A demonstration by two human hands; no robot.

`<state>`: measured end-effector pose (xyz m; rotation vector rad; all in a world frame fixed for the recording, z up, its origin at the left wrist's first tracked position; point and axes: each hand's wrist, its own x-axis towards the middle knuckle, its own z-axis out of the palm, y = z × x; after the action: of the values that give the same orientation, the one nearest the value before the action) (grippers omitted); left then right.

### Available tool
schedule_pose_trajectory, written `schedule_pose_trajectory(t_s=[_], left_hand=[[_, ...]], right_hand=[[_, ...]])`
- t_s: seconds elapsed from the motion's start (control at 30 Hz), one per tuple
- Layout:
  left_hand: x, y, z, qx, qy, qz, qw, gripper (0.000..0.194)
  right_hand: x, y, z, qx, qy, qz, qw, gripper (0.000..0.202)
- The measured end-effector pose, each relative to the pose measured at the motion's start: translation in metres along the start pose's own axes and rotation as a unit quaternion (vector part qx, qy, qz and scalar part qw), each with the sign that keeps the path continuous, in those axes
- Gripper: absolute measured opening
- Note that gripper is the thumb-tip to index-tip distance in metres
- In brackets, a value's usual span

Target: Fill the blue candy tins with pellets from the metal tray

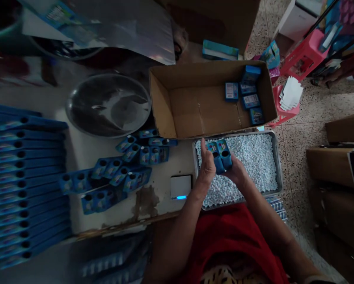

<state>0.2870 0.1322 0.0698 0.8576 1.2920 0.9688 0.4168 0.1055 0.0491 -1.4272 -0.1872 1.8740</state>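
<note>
Two small blue printed boxes [219, 156], side by side with a dark round hole in each, are held upright over a metal tray [280, 173]. My left hand [208, 163] presses against their left side, thumb pointing up. From the right and below, my right hand [236, 170] grips them, its fingers partly hidden behind the boxes. White and pale blue pellets [250, 157] fill the tray beneath. Just left of the tray lies a small scale [181, 185] with a lit blue display.
Behind the tray stands an open cardboard box [191, 106] with several blue boxes at its right end. A steel bowl [106, 104] is further left, near loose blue boxes [114, 169]. Long stacked rows of blue boxes [26, 189] fill the left side. Pink stools [304, 55] stand beyond.
</note>
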Motion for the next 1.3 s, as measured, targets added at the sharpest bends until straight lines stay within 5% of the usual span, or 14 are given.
schedule_pose_trajectory(t_s=[0.23,0.43,0.53,0.67,0.73,0.8,0.87,1.0,1.07,1.17,1.23,1.3], left_hand=[[-0.011,-0.012,0.011,0.105,0.073,0.060,0.990,0.096],[-0.025,-0.028,-0.017,0.122,0.045,0.008,0.991,0.080],[-0.023,-0.030,-0.050,0.103,-0.078,-0.021,0.991,0.087],[-0.001,-0.030,-0.090,0.050,-0.249,-0.049,0.966,0.155],[0.008,-0.034,-0.096,0.010,-0.307,-0.095,0.947,0.154],[0.006,-0.041,-0.096,-0.039,-0.355,-0.160,0.920,0.133],[-0.004,-0.047,-0.096,-0.070,-0.330,-0.210,0.918,0.112],[-0.017,-0.046,-0.106,-0.049,-0.132,-0.217,0.966,0.095],[-0.005,-0.042,-0.110,0.011,-0.085,-0.195,0.977,0.091],[0.030,-0.041,-0.106,0.065,-0.087,-0.165,0.980,0.089],[0.051,-0.045,-0.096,0.058,-0.099,-0.163,0.980,0.090],[0.062,-0.049,-0.086,0.044,-0.116,-0.194,0.973,0.092]], right_hand=[[0.007,0.012,0.003,0.113,-0.065,0.160,0.978,0.039],[-0.003,0.017,0.002,0.157,-0.117,0.235,0.952,0.060],[-0.003,0.015,-0.004,0.164,-0.131,0.254,0.944,0.055],[-0.004,0.022,-0.014,0.104,-0.173,0.259,0.945,0.045],[-0.008,0.034,-0.013,0.004,-0.190,0.240,0.952,0.046],[-0.014,0.046,-0.012,-0.082,-0.173,0.210,0.959,0.047],[-0.019,0.051,-0.018,-0.125,-0.127,0.173,0.969,0.044],[-0.005,0.016,-0.065,-0.225,0.022,0.022,0.974,0.030],[0.020,-0.010,-0.095,-0.436,0.123,-0.177,0.873,0.033],[0.060,-0.026,-0.120,-0.621,0.137,-0.278,0.720,0.050],[0.074,-0.014,-0.119,-0.665,0.131,-0.267,0.685,0.057],[0.071,0.008,-0.113,-0.672,0.119,-0.249,0.687,0.055]])
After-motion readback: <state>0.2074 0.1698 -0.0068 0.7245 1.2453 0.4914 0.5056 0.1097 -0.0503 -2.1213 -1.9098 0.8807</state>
